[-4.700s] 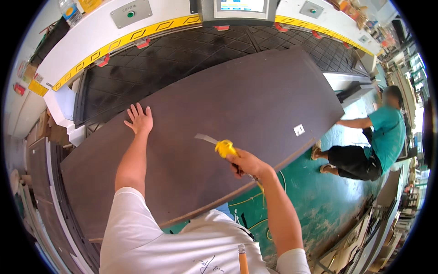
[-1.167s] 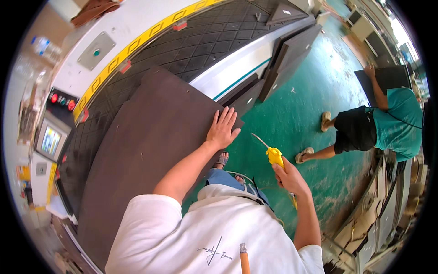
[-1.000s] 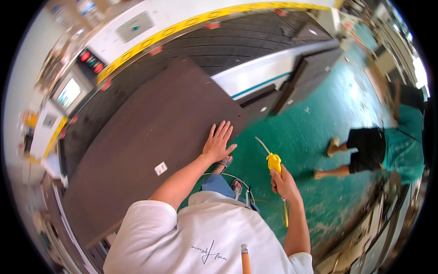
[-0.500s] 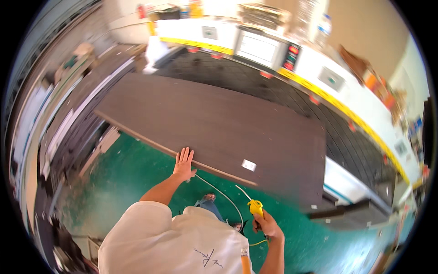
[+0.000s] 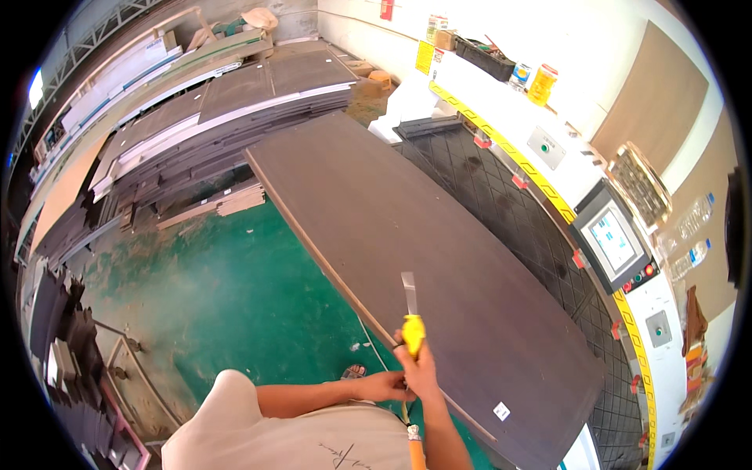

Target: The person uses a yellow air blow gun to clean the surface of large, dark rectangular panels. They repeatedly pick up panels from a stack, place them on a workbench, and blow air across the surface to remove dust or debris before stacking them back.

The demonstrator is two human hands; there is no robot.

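My right hand point(image 5: 421, 371) grips a yellow air blow gun point(image 5: 413, 333). Its metal nozzle, smeared by motion, points away from me over a large dark brown board point(image 5: 423, 227). Just below the right wrist, my left hand point(image 5: 384, 386) has its fingers curled at the thin yellow air hose point(image 5: 405, 410); part of those fingers is hidden. The board lies slantwise in front of me, with its near long edge beside both hands. A small white label point(image 5: 501, 410) is stuck near the board's right end.
Behind the board stands a white machine with yellow edge strips, a black slatted bed point(image 5: 470, 168) and a control screen point(image 5: 612, 241). Stacked dark panels point(image 5: 258, 98) fill the far left. Green floor point(image 5: 243, 290) shows on the left; a metal-framed cart point(image 5: 141, 384) stands at lower left.
My left hand has left the board's edge and come over to the right hand. The blow gun has risen over the board. My view has turned left.
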